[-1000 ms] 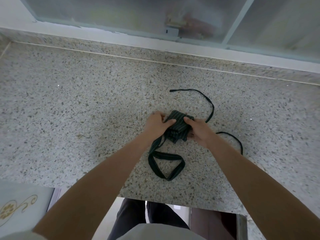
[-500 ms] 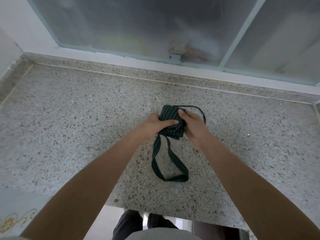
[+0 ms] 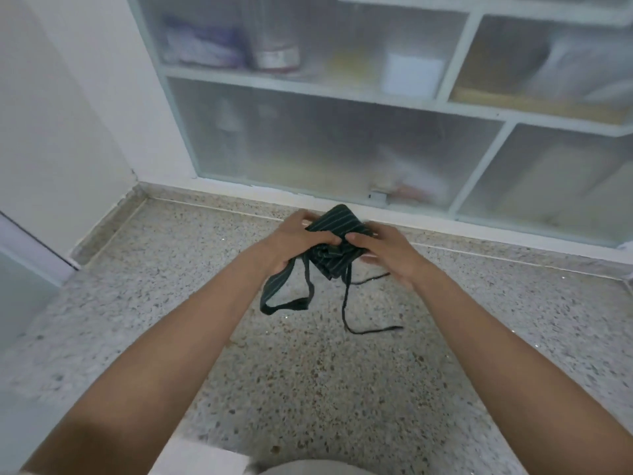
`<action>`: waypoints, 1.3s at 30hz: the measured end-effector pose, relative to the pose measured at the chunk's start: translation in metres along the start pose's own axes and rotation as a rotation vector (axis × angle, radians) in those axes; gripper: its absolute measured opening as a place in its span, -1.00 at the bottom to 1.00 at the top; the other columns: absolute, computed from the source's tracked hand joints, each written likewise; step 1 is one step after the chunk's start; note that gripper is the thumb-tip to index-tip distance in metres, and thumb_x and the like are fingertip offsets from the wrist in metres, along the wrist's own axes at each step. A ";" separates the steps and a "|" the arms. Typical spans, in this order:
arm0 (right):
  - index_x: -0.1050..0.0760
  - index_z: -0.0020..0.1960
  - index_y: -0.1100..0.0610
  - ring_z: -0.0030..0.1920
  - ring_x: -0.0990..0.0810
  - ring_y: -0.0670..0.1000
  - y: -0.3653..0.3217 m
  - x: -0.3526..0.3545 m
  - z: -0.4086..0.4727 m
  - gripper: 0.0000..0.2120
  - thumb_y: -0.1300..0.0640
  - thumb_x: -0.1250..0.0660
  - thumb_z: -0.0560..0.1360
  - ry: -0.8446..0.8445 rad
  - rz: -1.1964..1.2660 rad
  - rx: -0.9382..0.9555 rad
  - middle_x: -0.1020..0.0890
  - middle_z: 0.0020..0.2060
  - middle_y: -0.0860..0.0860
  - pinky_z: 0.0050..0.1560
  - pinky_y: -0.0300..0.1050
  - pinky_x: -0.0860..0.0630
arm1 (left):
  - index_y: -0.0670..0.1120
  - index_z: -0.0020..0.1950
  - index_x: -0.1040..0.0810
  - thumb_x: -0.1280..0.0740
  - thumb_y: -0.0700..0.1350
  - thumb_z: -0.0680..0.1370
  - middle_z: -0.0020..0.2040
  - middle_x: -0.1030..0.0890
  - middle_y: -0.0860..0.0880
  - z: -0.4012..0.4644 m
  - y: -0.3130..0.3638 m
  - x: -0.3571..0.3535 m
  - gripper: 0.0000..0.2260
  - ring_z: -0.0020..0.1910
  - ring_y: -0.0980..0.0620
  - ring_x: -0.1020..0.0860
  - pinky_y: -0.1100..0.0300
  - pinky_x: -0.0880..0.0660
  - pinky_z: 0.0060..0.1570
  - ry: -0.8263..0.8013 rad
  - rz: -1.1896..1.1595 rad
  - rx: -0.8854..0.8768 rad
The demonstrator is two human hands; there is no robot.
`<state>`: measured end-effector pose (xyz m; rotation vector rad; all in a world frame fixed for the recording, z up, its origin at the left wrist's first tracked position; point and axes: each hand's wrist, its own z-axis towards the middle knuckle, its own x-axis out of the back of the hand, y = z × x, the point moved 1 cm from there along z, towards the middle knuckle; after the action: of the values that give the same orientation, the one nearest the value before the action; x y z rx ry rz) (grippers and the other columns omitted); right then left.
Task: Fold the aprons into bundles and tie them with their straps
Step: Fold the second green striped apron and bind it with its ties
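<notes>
A dark green striped apron (image 3: 337,225), folded into a small bundle, is held above the speckled stone counter (image 3: 308,371). My left hand (image 3: 291,240) grips its left side and my right hand (image 3: 383,248) grips its right side, thumbs on top. A wide striped neck loop (image 3: 279,296) hangs below the left hand. A thin dark strap (image 3: 347,303) dangles from the bundle, and its end lies on the counter.
Frosted-glass cabinet doors (image 3: 342,149) run along the back of the counter, with blurred items on shelves behind them. A white wall (image 3: 68,114) closes the left side. The counter's front edge is near my body.
Both hands have lifted the bundle off the counter and carried it toward the cabinet. The thin strap, earlier spread out to the right, now hangs beneath the bundle. The camera has tilted up.
</notes>
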<state>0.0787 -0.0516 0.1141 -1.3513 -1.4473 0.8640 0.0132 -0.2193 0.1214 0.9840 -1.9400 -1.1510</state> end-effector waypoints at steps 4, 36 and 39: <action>-0.48 0.00 0.17 -0.09 -0.62 0.04 -0.027 -0.017 0.002 -0.85 0.21 -0.39 0.47 0.172 0.219 0.101 -0.63 -0.10 0.10 0.05 -0.11 -0.57 | -0.24 0.24 -0.48 -0.53 -0.08 0.36 0.08 -0.63 -0.17 -0.002 0.014 0.010 -0.47 0.04 -0.09 -0.62 0.08 -0.57 0.06 0.021 -0.303 -0.022; -0.65 0.03 0.09 -0.20 -0.51 -0.25 -0.168 -0.012 -0.033 -0.85 0.17 -0.34 0.50 -0.073 -1.097 0.457 -0.63 -0.15 -0.13 -0.17 -0.53 -0.32 | -0.07 0.16 -0.42 -0.52 -0.17 0.34 -0.01 -0.56 0.05 -0.034 0.093 0.050 -0.54 -0.08 0.12 -0.50 0.43 -0.39 -0.17 0.008 0.745 -0.482; -0.67 -0.09 0.04 -0.25 -0.53 -0.34 -0.184 0.000 -0.035 -0.90 0.19 -0.43 0.43 -0.032 -0.924 0.580 -0.62 -0.26 -0.21 -0.15 -0.56 -0.35 | 0.04 0.06 -0.45 -0.54 -0.20 0.30 -0.12 -0.56 0.16 -0.045 0.100 0.053 -0.57 -0.15 0.23 -0.53 0.44 -0.42 -0.11 -0.128 0.683 -0.534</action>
<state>0.0535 -0.0818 0.2971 -0.1710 -1.4640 0.5918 -0.0022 -0.2503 0.2388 -0.0440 -1.7031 -1.2202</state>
